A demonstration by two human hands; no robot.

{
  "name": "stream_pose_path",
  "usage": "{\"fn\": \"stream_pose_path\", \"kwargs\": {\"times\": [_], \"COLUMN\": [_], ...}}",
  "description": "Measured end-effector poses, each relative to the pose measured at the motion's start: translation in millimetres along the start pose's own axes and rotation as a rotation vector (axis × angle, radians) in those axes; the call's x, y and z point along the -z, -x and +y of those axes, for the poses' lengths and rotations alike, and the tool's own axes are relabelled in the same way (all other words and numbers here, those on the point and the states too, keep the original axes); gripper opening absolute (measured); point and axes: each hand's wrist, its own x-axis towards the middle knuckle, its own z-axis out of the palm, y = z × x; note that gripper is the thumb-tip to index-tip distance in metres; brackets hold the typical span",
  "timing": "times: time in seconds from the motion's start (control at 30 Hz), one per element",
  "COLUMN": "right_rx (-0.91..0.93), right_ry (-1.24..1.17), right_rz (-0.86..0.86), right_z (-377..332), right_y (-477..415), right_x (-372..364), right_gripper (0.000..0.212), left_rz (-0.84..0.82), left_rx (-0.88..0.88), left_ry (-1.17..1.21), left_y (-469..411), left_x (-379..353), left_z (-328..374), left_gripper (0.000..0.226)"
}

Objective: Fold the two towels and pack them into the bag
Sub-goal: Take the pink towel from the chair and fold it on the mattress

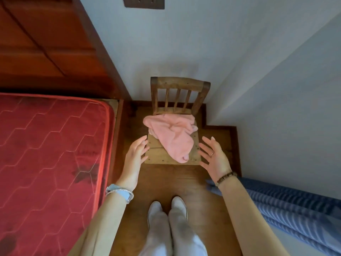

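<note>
Nearest to me, two white shoes (168, 207) stand side by side on the brown wooden plank floor (175, 180), just in front of the small slatted wooden chair (179, 85) that I take as my landmark. To the left of the chair runs a red quilted mattress (46, 154); to its right, blue striped fabric (295, 209) hangs along the pale wall (267, 89).

My left hand (134, 156), a pale blue watch (120, 193) on its wrist, reaches to the chair's front left corner with fingers straight and spread, holding nothing; I cannot tell whether the fingertips touch the seat edge. My right hand (215, 157), a brown beaded bracelet (226, 177) at the wrist, is spread the same way at the chair's front right corner, palm turned inward, also holding nothing.

Between the two hands, on the chair's seat, lies the crumpled pink towel (173, 137). It is heaped towards the backrest, with one end trailing to the front edge. Neither hand touches it.

Behind the chair the pale wall rises. Up and to the chair's left stands a reddish wooden panelled door (46, 43), and high above the chair a dark wall plate (144, 2) sits on the wall.
</note>
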Motion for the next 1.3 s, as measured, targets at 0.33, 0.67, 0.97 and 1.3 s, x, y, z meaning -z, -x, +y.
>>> {"fn": "stream_pose_path", "kwargs": {"times": [0.33,0.67,0.97,1.3], "right_rx": [-0.062,0.113,0.196,0.360], "right_ry": [-0.023,0.109,0.051,-0.035], "right_rz": [0.061,-0.032,-0.031,0.016], "right_z": [79,119,112,37], "right_y": [-148,-214,-196,-78], "right_x": [23,26,13,-6], "right_gripper": [0.053,0.025,0.017,0.023], "left_rz": [0.105,0.133,0.184,0.249], "left_rx": [0.021,-0.010,-0.073,-0.169], "left_ry": [0.025,0.045,-0.002,-0.004], "left_y": [-126,-192,-172,-73], "left_x": [-23,-35,-42,-33], "left_z": [-117,-156,-136,-40], "left_gripper": [0.038,0.046,0.014,0.020]}}
